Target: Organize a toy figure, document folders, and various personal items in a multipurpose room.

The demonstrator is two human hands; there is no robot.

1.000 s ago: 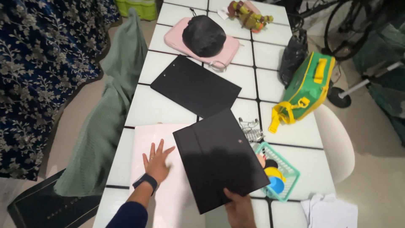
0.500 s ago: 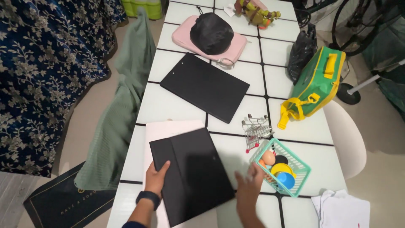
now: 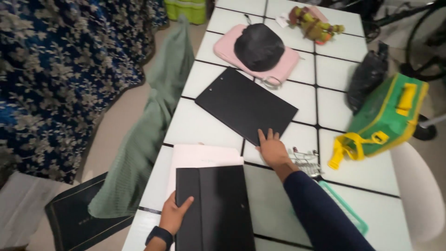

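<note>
The right hand (image 3: pixel 272 149) lies flat, fingers (image 3: pixel 261 136) spread, on the near corner of the black clipboard (image 3: pixel 246 105), which sits at a slant in the middle of the white tiled surface (image 3: pixel 204 124); it grips nothing. The left hand (image 3: pixel 174 214) clasps the left edge of the black folder (image 3: pixel 214 209), thumb on top, with the folder resting on a pink sheet (image 3: pixel 204 156) at the near end. To gather the clipboard well, I judge the fingers should curl under that near corner and slide it clear of the small wire cart (image 3: pixel 305 160) just right of the wrist, while the left hand keeps the folder pinned square on the sheet.
</note>
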